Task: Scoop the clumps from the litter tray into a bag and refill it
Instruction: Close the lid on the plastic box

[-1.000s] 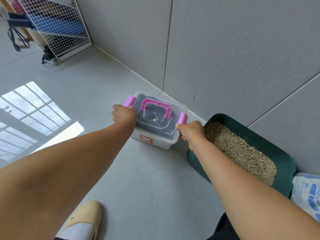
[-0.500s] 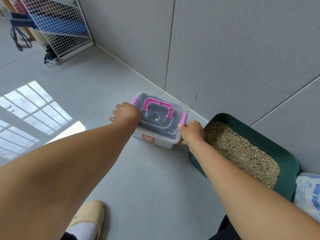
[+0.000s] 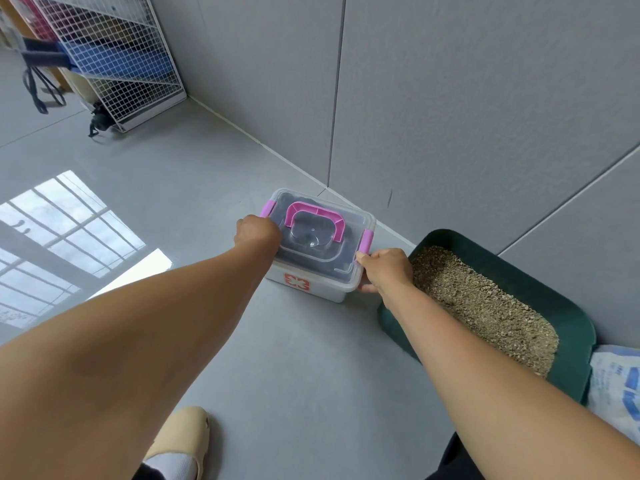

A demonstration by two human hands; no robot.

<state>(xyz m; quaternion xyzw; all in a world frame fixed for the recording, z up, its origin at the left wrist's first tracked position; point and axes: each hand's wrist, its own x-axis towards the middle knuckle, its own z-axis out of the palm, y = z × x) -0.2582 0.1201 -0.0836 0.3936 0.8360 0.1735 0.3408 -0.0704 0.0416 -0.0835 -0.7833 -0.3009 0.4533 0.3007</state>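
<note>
Dark green plastic litter tray [image 3: 573, 327] is on the grey floor [image 3: 294, 358] at 4 o'clock in view, filled with tan granular litter [image 3: 485, 306]. Its far long edge runs close along the grey panelled wall [image 3: 485, 116]; can't tell if they touch. White-and-blue printed bag [image 3: 616, 382] is just beside the tray's end at 4 o'clock, cut off by the frame edge.

At the tray's 10 o'clock is a clear plastic box [image 3: 311, 237], lid on, with a pink carry handle [image 3: 315, 216] folded flat, pink side latches and a red cross sticker on the front. The box's right end is just beside the tray's near corner, with a narrow gap between them. Right hand [image 3: 386, 268] is in that gap, thumb on the lid rim by the right latch and fingers curled under the rim, gripping the box. Left hand [image 3: 258, 233] is curled over the lid's left edge next to the left latch and grips there; its fingertips are hidden. The box's back corner is near the wall skirting.

Floor is wide open from 6 to 10 o'clock of the box. Beige slipper [image 3: 183, 431] is at 6 o'clock by the frame's bottom edge. A window reflection [image 3: 52, 237] lies on the floor at 9 o'clock. White wire rack [image 3: 114, 64] stands against the wall, far off at 11 o'clock.
</note>
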